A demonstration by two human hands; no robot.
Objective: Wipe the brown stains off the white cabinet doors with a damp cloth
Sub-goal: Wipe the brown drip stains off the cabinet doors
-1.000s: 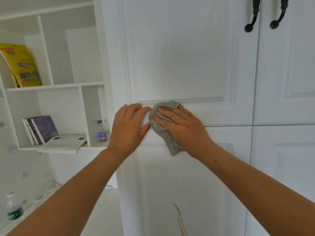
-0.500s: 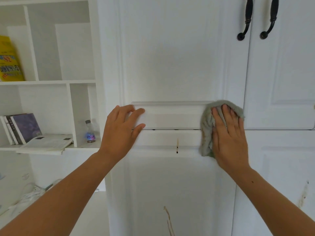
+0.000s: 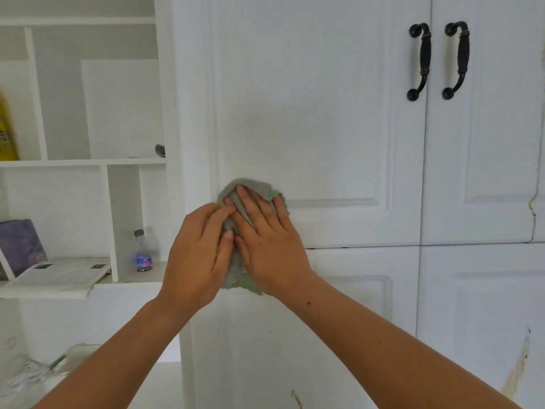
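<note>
Two Bare Hands Press a Grey-Green Cloth to a White Panelled Door

Two bare hands meet at the lower left corner of the white upper cabinet door [image 3: 309,119], a flat painted panel framed by raised moulding. The right hand [image 3: 265,246] lies flat with its fingers spread, pressing a crumpled grey-green cloth [image 3: 250,187] against the door; its grip is a flat press rather than a clench. The soft, slightly fuzzy fabric bunches above the fingertips and hangs out below the palm in a ragged green edge. The left hand [image 3: 197,252] rests beside it, fingertips touching the cloth's left side and the right hand's fingers, loosely curved; whether it pinches the fabric cannot be told.

Below the seam between upper and lower doors, a thin brown stain [image 3: 296,398] runs down the white lower cabinet door [image 3: 339,335] near the picture's bottom edge. A broader, paler brown smear [image 3: 519,367] marks the neighbouring lower right door [image 3: 477,305].

Two curved black metal handles [image 3: 418,62] with ball ends hang upright on either side of the upper doors' meeting line.

To the left stands a white open shelf unit [image 3: 82,162], holding a small clear plastic bottle with a blue-purple label [image 3: 142,252], an open booklet [image 3: 59,273] lying flat, a purple book [image 3: 20,246] leaning, and a yellow package [image 3: 7,134] at the frame's edge.
</note>
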